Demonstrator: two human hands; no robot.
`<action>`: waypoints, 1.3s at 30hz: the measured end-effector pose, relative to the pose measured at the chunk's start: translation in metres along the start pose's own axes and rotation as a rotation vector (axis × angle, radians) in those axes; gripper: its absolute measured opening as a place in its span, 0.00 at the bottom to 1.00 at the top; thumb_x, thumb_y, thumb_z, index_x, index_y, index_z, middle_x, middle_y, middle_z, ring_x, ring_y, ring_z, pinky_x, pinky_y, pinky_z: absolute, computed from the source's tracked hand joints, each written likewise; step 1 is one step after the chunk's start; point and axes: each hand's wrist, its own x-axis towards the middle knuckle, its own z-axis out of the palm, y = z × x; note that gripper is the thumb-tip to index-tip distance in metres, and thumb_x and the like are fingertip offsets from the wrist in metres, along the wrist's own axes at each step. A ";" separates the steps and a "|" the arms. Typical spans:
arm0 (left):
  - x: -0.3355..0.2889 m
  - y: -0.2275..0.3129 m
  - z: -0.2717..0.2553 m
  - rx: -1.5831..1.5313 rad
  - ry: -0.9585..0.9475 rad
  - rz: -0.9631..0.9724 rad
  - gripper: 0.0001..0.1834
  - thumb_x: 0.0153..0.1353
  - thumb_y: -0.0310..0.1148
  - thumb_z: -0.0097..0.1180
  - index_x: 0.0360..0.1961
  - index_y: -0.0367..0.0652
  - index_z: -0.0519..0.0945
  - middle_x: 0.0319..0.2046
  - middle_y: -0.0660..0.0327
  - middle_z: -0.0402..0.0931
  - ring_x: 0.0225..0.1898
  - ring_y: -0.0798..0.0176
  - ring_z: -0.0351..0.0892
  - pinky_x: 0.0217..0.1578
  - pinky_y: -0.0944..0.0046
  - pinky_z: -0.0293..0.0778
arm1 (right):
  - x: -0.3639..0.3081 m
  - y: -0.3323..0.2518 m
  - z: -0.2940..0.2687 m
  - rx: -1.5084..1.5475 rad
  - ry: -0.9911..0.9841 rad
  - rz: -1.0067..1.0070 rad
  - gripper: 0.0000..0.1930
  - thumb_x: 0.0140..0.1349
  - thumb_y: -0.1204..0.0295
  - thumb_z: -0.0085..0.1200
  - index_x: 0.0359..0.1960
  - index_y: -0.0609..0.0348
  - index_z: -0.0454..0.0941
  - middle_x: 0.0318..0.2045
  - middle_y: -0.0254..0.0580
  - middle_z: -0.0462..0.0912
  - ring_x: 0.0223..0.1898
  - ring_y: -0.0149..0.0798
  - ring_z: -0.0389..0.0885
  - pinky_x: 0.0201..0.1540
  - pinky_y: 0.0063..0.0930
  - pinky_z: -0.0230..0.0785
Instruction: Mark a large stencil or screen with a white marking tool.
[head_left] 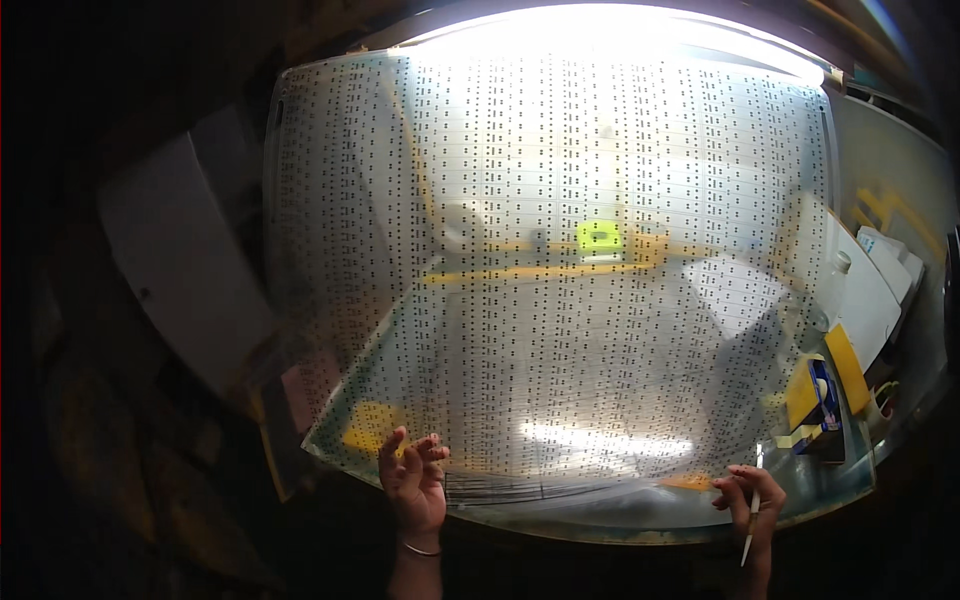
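Observation:
A large see-through sheet [560, 350], covered in rows of small black marks, spreads across the middle of the head view. Near its lower left edge, my left hand [413, 490] is raised with the fingers bent and apart, nothing visible in it. A thin metal bangle circles that wrist. My right hand [757, 505], beyond the sheet's lower right edge, is closed around a slim white pen-like tool [748, 545]. One end of the tool sticks up above the fingers and the tapered end points down toward me. Its exact kind cannot be made out.
A bright tube lamp [620, 35] runs along the top. Below lies a glass tabletop [640, 525]. At right stand a blue tape dispenser [825, 400], a yellow block [846, 368], a clear bottle [833, 285] and papers [885, 265]. Behind the sheet shows a yellow-green object [599, 236].

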 end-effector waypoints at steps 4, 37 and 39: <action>0.000 0.000 -0.001 -0.012 -0.002 -0.014 0.15 0.62 0.32 0.49 0.51 0.49 0.69 0.36 0.55 0.77 0.34 0.65 0.78 0.29 0.75 0.70 | -0.002 0.002 -0.001 0.009 0.019 0.022 0.06 0.54 0.81 0.56 0.34 0.64 0.75 0.21 0.43 0.81 0.19 0.29 0.78 0.22 0.20 0.71; 0.001 -0.008 -0.010 -0.022 0.014 -0.023 0.19 0.64 0.31 0.46 0.56 0.46 0.64 0.38 0.55 0.74 0.36 0.69 0.74 0.39 0.72 0.71 | -0.001 0.009 -0.006 0.063 -0.020 0.059 0.08 0.53 0.81 0.57 0.37 0.64 0.78 0.24 0.40 0.82 0.23 0.27 0.79 0.25 0.17 0.72; 0.001 -0.007 -0.012 0.039 0.042 -0.009 0.20 0.64 0.34 0.47 0.56 0.47 0.63 0.39 0.57 0.74 0.34 0.71 0.74 0.32 0.77 0.69 | 0.000 0.009 -0.007 0.053 -0.046 0.043 0.09 0.54 0.80 0.57 0.37 0.64 0.78 0.25 0.40 0.82 0.23 0.26 0.79 0.25 0.17 0.72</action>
